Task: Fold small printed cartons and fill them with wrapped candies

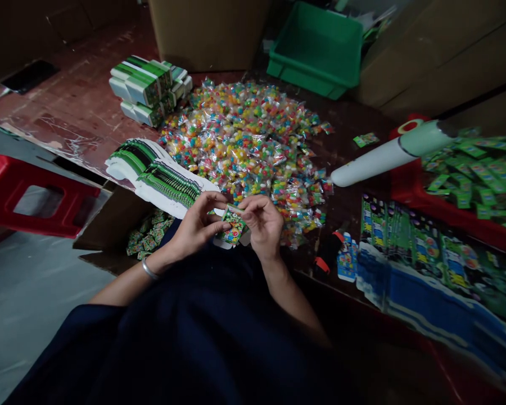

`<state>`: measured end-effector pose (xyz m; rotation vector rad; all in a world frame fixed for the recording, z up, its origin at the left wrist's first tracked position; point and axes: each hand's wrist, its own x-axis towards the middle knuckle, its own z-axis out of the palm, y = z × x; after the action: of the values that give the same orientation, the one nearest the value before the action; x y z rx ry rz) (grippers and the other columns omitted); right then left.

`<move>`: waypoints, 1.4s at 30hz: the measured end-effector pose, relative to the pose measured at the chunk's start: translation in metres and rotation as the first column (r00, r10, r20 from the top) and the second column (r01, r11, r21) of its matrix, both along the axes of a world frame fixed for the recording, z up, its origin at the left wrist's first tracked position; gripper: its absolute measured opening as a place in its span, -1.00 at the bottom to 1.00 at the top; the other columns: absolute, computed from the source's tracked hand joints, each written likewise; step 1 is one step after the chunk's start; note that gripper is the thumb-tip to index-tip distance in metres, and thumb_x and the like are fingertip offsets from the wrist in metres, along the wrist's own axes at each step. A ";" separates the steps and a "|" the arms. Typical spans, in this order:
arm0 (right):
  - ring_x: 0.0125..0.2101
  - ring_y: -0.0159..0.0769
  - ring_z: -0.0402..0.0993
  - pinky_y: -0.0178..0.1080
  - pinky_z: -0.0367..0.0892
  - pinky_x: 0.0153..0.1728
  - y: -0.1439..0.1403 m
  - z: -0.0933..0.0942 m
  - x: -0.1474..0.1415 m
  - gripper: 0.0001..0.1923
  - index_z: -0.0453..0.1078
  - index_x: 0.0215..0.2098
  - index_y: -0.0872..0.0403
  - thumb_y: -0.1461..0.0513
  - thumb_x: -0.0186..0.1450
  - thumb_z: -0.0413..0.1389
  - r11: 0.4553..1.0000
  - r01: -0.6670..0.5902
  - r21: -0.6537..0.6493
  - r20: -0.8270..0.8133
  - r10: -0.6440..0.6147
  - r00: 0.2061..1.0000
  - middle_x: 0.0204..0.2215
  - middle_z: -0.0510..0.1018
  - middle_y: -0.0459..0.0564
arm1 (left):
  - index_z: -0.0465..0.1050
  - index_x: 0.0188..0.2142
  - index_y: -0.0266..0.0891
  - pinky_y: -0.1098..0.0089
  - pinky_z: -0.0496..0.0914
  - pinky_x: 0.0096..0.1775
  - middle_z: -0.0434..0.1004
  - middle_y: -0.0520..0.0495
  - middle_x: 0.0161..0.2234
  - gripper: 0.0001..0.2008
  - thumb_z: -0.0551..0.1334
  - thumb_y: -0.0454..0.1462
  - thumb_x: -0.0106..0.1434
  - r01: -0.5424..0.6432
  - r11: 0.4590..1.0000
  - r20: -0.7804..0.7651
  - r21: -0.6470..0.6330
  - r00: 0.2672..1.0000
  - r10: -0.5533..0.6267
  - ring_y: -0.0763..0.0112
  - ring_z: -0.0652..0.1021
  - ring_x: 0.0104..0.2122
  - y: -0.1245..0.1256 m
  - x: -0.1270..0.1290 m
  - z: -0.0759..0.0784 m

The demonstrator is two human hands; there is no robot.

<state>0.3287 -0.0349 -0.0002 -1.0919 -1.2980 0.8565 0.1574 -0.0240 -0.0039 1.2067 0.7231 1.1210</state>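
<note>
Between my two hands is a small green candy box (pixel 233 226) printed with colourful candies, its white flaps showing at the lower end. My left hand (pixel 202 222) grips its left side with thumb and fingers. At its upper right, the thumb and fingers of my right hand (pixel 262 222) pinch the box's edge. Just beyond lies a big heap of clear candy packets (pixel 244 140) full of coloured sweets. To the left of the heap, a fanned row of flat green and white cartons (pixel 164 177) reaches almost to my left hand.
Stacked carton bundles (pixel 141 84) stand at the back left. An open cardboard box (pixel 105 225) below the table edge holds small filled boxes. A green bin (pixel 316 50), a white tube (pixel 375 160), a red tray (pixel 451 216) of green packets and printed sheets (pixel 425 253) lie right.
</note>
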 end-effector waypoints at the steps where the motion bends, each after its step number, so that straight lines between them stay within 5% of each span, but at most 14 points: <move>1: -0.28 -0.26 0.55 -0.19 0.50 -0.24 0.001 0.004 0.002 -0.68 0.38 -0.36 -0.02 -0.02 0.29 0.31 0.998 -0.029 -0.055 -0.001 0.029 1.000 -0.33 0.59 -0.06 | 0.38 0.00 -0.16 0.50 0.61 -0.19 0.46 -0.14 0.00 -0.61 0.46 -0.27 0.25 0.009 1.000 -0.020 0.012 1.000 -0.009 0.33 0.56 -0.04 0.000 -0.002 0.002; 4: -0.35 -0.30 0.53 -0.23 0.48 -0.30 0.004 0.015 0.010 -0.74 0.46 -0.34 0.00 0.05 0.22 0.37 0.972 -0.083 -0.221 -0.036 0.077 0.996 -0.37 0.61 -0.09 | 0.41 0.06 -0.16 0.42 0.63 -0.12 0.47 -0.18 0.05 -0.61 0.42 -0.29 0.28 0.040 0.998 -0.111 0.057 0.993 -0.033 0.24 0.54 0.05 0.001 -0.009 0.007; 8: -0.45 -0.37 0.45 -0.27 0.40 -0.38 0.009 0.019 0.019 -0.80 0.51 -0.41 0.03 0.10 0.22 0.36 0.955 -0.110 -0.275 -0.042 0.102 0.994 -0.49 0.55 -0.14 | 0.43 0.14 -0.16 0.38 0.63 -0.14 0.49 -0.20 0.04 -0.56 0.40 -0.31 0.29 0.107 0.993 -0.211 0.048 0.973 -0.095 0.22 0.57 0.00 0.000 -0.013 0.011; 14: -0.36 -0.31 0.51 -0.25 0.43 -0.32 0.006 0.017 0.023 -0.77 0.48 -0.43 0.02 0.09 0.32 0.28 0.983 -0.125 -0.137 0.077 0.137 0.988 -0.40 0.60 -0.09 | 0.49 0.18 -0.19 0.38 0.60 -0.15 0.55 -0.22 0.03 -0.53 0.40 -0.34 0.28 0.094 0.995 -0.180 -0.031 0.979 -0.098 0.27 0.59 -0.09 -0.002 -0.011 0.015; 18: -0.25 -0.26 0.58 -0.17 0.49 -0.19 -0.004 0.012 0.024 -0.78 0.48 -0.37 -0.01 0.10 0.42 0.20 0.995 -0.099 -0.015 0.233 0.100 0.967 -0.27 0.64 -0.04 | 0.58 0.07 -0.23 0.42 0.55 -0.27 0.58 -0.16 -0.06 -0.64 0.40 -0.30 0.27 0.118 0.986 -0.142 -0.115 0.981 -0.134 0.44 0.58 -0.33 -0.001 -0.008 0.014; 22: -0.12 -0.18 0.63 -0.06 0.52 -0.03 -0.015 0.003 0.023 -0.87 0.54 -0.26 -0.05 0.12 0.43 0.20 0.988 -0.100 0.115 0.373 0.050 0.927 -0.18 0.67 0.01 | 0.60 -0.07 -0.25 0.43 0.52 -0.27 0.58 -0.12 -0.12 -0.70 0.46 -0.28 0.20 0.123 0.982 -0.119 -0.146 0.983 -0.140 0.44 0.59 -0.32 -0.001 -0.004 0.010; 27: -0.10 -0.18 0.66 -0.14 0.60 -0.18 -0.026 -0.005 0.052 -0.76 0.52 -0.02 -0.06 0.05 0.41 0.22 0.998 -0.060 0.019 0.466 0.044 0.884 -0.02 0.67 0.06 | 0.51 -0.20 -0.24 0.48 0.50 -0.31 0.54 -0.01 -0.27 -0.67 0.54 -0.30 0.07 0.111 0.974 -0.133 -0.197 0.981 -0.139 0.46 0.55 -0.34 0.002 -0.007 0.004; 29: -0.23 -0.22 0.66 -0.16 0.59 -0.24 -0.032 -0.006 0.082 -0.78 0.52 -0.01 -0.04 0.09 0.45 0.17 0.988 0.152 -0.013 0.567 -0.118 0.815 -0.06 0.68 0.05 | 0.43 -0.30 -0.24 0.51 0.49 -0.34 0.49 0.05 -0.36 -0.63 0.57 -0.32 0.02 0.077 0.975 -0.160 -0.209 0.981 -0.112 0.47 0.53 -0.36 0.006 -0.011 0.002; 31: -0.27 -0.19 0.65 -0.12 0.57 -0.22 -0.040 -0.007 0.114 -0.84 0.56 -0.08 -0.02 0.18 0.43 0.16 0.969 0.242 -0.055 0.721 -0.129 0.681 -0.14 0.70 0.05 | 0.37 -0.33 -0.23 0.54 0.47 -0.40 0.46 0.07 -0.39 -0.59 0.58 -0.33 -0.01 0.048 0.972 -0.173 -0.230 0.981 -0.089 0.50 0.52 -0.41 0.011 -0.016 -0.001; 34: -0.12 -0.06 0.64 -0.02 0.56 -0.11 -0.050 -0.010 0.145 -0.78 0.57 -0.05 -0.03 0.28 0.38 0.17 0.973 0.189 -0.130 0.853 0.012 0.522 -0.11 0.71 0.05 | 0.37 -0.18 -0.19 0.51 0.47 -0.47 0.48 0.09 -0.35 -0.50 0.58 -0.34 -0.03 0.044 0.951 -0.114 -0.306 0.990 -0.082 0.51 0.54 -0.50 0.014 -0.019 -0.003; 37: 0.04 0.01 0.57 0.05 0.52 0.02 -0.052 -0.017 0.147 -0.69 0.55 0.09 -0.05 0.28 0.40 0.19 0.988 0.112 -0.107 0.914 0.054 0.401 -0.01 0.70 0.06 | 0.36 0.02 -0.13 0.42 0.55 -0.39 0.56 0.03 -0.16 -0.38 0.54 -0.35 0.01 0.062 0.915 -0.041 -0.399 0.995 -0.086 0.49 0.59 -0.48 0.012 -0.015 -0.002; 42: -0.03 -0.03 0.57 -0.05 0.49 -0.11 -0.035 -0.029 0.127 -0.71 0.55 0.10 -0.04 0.18 0.42 0.23 0.996 0.079 -0.053 0.965 0.031 0.259 -0.05 0.70 0.08 | 0.50 -0.11 -0.25 0.40 0.52 -0.21 0.65 -0.05 -0.17 -0.67 0.47 -0.25 0.15 0.164 0.898 0.000 -0.409 0.984 -0.180 0.37 0.63 -0.28 0.008 -0.002 0.001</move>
<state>0.4559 -0.0694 -0.0296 -1.8485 -2.2685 0.0655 0.1554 -0.0162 -0.0026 0.9147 0.8154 0.7532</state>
